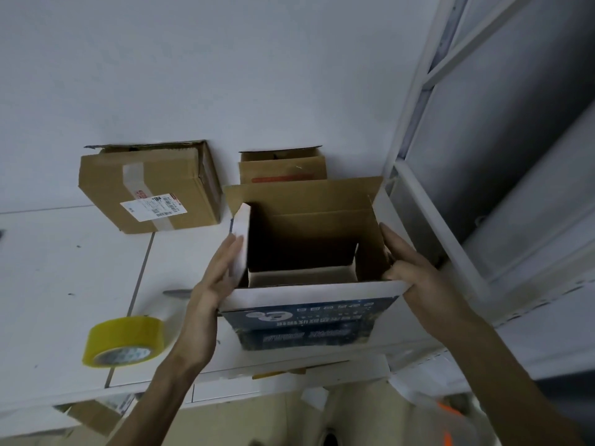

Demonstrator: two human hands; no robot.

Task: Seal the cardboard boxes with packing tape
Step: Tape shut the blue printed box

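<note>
An open cardboard box (309, 323) with a blue printed front stands on the white table (64, 268), all its top flaps up. My left hand (219, 272) presses flat against the outside of the left flap. My right hand (405, 259) lies against the right flap with its fingers straight. A roll of yellowish packing tape (124, 341) lies on the table to the left of my left forearm. A taped brown box (148, 188) with a shipping label sits at the back left. A smaller brown box (283, 165) stands behind the open one.
A white wall runs behind the boxes. A grey metal shelf frame (450, 156) stands close on the right of the open box. More cardboard (96, 413) shows below the table's front edge. A seam in the tabletop runs past the tape roll.
</note>
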